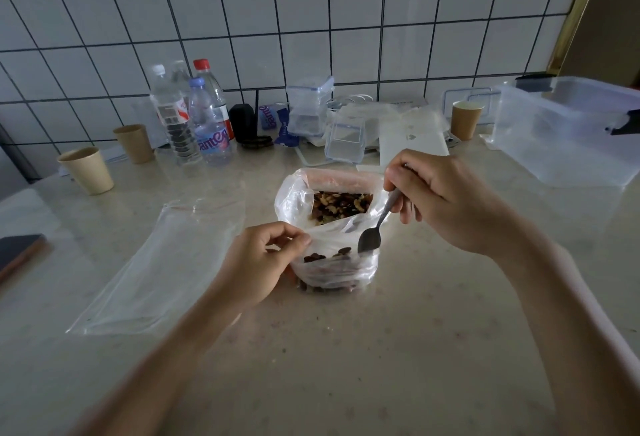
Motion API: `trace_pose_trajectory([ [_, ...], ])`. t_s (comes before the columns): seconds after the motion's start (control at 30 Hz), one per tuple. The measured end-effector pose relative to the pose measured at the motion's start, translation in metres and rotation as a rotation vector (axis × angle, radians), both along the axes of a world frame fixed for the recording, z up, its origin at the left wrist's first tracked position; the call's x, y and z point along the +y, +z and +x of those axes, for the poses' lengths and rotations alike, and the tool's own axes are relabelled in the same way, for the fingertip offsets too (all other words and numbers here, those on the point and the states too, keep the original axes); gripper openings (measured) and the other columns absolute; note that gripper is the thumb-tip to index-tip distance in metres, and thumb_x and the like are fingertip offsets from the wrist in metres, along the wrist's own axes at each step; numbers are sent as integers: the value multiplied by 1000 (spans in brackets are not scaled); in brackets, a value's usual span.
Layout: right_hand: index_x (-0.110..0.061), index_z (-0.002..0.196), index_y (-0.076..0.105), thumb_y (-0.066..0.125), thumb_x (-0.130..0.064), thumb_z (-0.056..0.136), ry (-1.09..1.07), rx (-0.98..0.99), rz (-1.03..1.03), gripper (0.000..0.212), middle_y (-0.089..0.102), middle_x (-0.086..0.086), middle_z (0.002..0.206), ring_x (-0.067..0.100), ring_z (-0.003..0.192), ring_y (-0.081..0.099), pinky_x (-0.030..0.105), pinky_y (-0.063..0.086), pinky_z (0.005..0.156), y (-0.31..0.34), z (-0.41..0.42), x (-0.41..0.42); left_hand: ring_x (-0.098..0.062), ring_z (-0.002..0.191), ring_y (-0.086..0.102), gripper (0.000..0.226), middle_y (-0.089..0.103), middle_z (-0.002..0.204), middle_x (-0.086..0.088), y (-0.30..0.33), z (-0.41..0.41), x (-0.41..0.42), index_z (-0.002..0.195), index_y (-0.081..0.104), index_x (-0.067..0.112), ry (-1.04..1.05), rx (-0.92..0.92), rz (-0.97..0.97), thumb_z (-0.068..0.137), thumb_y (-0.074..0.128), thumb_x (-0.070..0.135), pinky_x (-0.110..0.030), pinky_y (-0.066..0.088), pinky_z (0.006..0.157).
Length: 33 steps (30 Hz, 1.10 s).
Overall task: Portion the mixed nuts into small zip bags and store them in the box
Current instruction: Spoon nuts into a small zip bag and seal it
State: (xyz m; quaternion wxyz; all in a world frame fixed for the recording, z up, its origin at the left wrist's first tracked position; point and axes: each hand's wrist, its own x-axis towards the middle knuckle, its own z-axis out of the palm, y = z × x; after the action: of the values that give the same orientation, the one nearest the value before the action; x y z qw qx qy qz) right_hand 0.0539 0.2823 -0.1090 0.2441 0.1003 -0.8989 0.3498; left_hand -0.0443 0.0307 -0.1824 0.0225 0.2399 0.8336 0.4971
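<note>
A large clear bag of mixed nuts stands open at the middle of the counter. In front of it is a small zip bag with a few nuts inside. My left hand pinches the small bag's left rim and holds it open. My right hand grips the handle of a metal spoon, whose bowl points down into the small bag's mouth. A big clear plastic storage box with black latches sits at the far right.
Empty zip bags lie flat on the left. Paper cups, water bottles, small clear lidded containers and a white box line the tiled wall. A phone lies at the left edge.
</note>
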Motion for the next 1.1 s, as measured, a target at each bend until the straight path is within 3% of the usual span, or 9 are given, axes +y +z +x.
trace_pose_trajectory([
  [0.13,-28,86,57,40,-38,107,-8,53,103,28,67,-3,69,15,62,66,34,53,57,-1,1,-6,-29,82,71,12,77,85,0,-2,-3,0,89,80,26,0,11,11,96,73,33,-45,55,82],
  [0.2,-23,88,59,40,-33,109,11,96,55,30,66,-3,68,16,62,65,30,51,56,-1,1,-7,-28,78,71,12,76,83,1,-4,-4,-1,88,79,28,9,9,9,96,73,34,-45,56,80],
  [0.27,-17,88,60,43,-27,107,21,127,-47,28,66,-1,67,18,62,65,24,48,56,0,-1,-5,-26,75,71,12,76,82,3,-6,-6,-1,86,78,29,14,8,3,96,73,35,-42,57,77],
  [0.4,-8,89,62,44,-16,109,-9,84,-296,28,70,13,71,32,60,67,41,49,51,-4,-9,-1,-10,63,71,16,76,79,10,-7,-6,-1,83,77,31,16,59,-31,96,71,38,-18,50,66],
  [0.47,-2,91,61,44,-13,110,-46,32,-440,28,71,20,74,36,60,67,40,48,48,-9,-15,1,-7,59,71,18,76,76,11,-5,-4,-2,81,76,31,20,65,-28,96,71,41,-9,46,58],
  [0.67,-2,95,64,45,-17,110,-140,-159,-848,28,74,15,72,25,57,69,32,50,46,-25,-28,4,0,46,61,20,72,70,15,6,-8,-7,79,75,31,93,12,18,95,72,44,-11,41,47],
  [0.87,-1,95,64,48,-18,110,-162,-161,-823,28,76,17,79,24,60,71,31,54,47,-36,-33,1,-11,71,72,21,70,88,9,21,-30,-3,95,66,24,189,90,-10,93,73,44,-29,51,62],
  [1.0,1,95,65,51,-17,108,-190,-139,-705,26,75,20,80,27,60,72,34,55,47,-41,-36,-6,-15,97,61,49,59,106,9,18,-51,14,117,53,21,313,166,-137,90,70,58,-32,46,82],
  [1.1,2,93,65,53,-19,108,-199,-139,-653,28,75,17,74,30,59,71,35,54,48,-45,-38,-7,-15,102,60,66,55,116,9,12,-60,28,134,52,17,282,98,-169,89,67,64,-30,46,82],
])
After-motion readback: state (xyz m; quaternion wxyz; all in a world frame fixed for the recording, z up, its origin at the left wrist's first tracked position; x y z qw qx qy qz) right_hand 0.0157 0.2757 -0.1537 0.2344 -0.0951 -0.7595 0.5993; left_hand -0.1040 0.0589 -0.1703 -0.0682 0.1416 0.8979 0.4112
